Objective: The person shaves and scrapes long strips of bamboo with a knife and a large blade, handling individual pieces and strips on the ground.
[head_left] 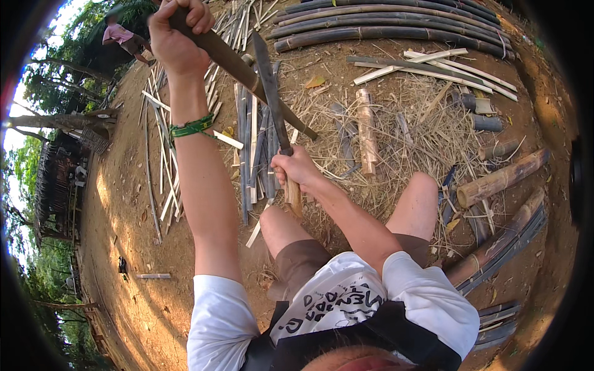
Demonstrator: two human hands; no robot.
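My left hand (176, 38) is raised at the upper left, its fingers closed round the upper end of a long brown bamboo pole (232, 63). The pole slants down to the right, its lower end above the ground in the picture. My right hand (296, 168), in front of my knees, grips the wooden handle of a machete (267, 86). Its dark blade points up and away and crosses the bamboo pole in view. Whether the blade touches the pole, I cannot tell. A green woven band (192, 128) circles my left wrist.
Split bamboo strips (252, 142) lie left of my knee. A short bamboo length (366, 133) rests among shavings (408, 136). Long dark poles (396, 31) are stacked at the back; thick bamboo pieces (504, 178) lie right. A person (124, 37) stands far left.
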